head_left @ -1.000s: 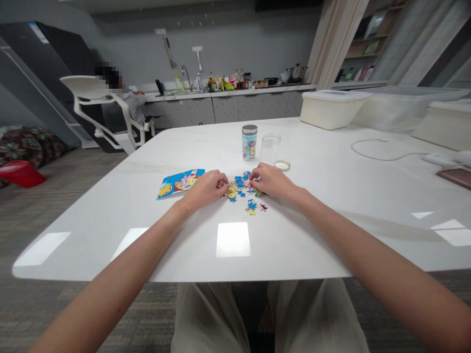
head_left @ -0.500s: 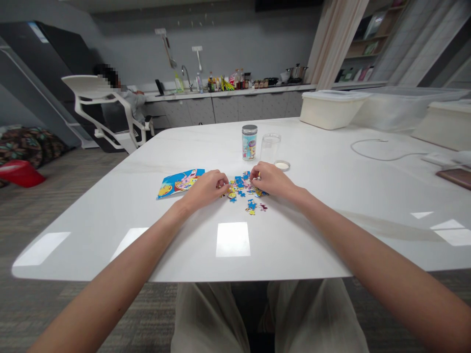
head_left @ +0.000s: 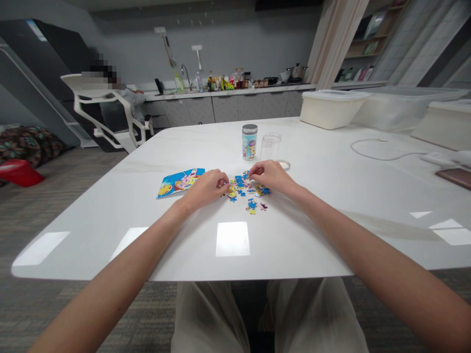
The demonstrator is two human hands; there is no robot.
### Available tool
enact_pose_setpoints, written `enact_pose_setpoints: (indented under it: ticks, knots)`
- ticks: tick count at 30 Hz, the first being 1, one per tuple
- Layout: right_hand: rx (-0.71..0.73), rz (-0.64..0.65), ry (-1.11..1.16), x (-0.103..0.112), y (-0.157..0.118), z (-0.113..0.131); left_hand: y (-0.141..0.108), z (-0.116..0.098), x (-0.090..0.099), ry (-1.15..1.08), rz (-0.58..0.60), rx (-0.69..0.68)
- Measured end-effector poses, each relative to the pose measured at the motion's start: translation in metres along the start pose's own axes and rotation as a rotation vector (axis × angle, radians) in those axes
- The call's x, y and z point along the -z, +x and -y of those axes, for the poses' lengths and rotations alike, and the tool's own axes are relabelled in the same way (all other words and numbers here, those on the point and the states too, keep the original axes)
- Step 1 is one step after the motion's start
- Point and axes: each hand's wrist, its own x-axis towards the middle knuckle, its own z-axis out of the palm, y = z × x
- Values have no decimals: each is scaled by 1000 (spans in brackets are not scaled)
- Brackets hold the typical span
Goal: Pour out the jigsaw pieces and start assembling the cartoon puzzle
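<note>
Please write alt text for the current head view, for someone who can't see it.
A person's left hand and right hand flank a loose spread of small jigsaw pieces on a white table. A blue cartoon picture lies by the left hand; beyond the pieces stand a cartoon-print canister and a clear container.

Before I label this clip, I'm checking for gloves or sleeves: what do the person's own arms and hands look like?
Both the left hand and the right hand are ungloved. No sleeve, watch, bracelet or cable shows on the left forearm or the right forearm.
</note>
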Motion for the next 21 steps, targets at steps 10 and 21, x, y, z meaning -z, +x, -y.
enact_pose_setpoints:
  ticks: [10, 21]
  knots:
    - [7, 31, -46, 8, 5, -5, -1, -2, 1, -1, 8, 9]
    - [81, 89, -262, 6, 2, -15, -1, -2, 1, 9, 8, 8]
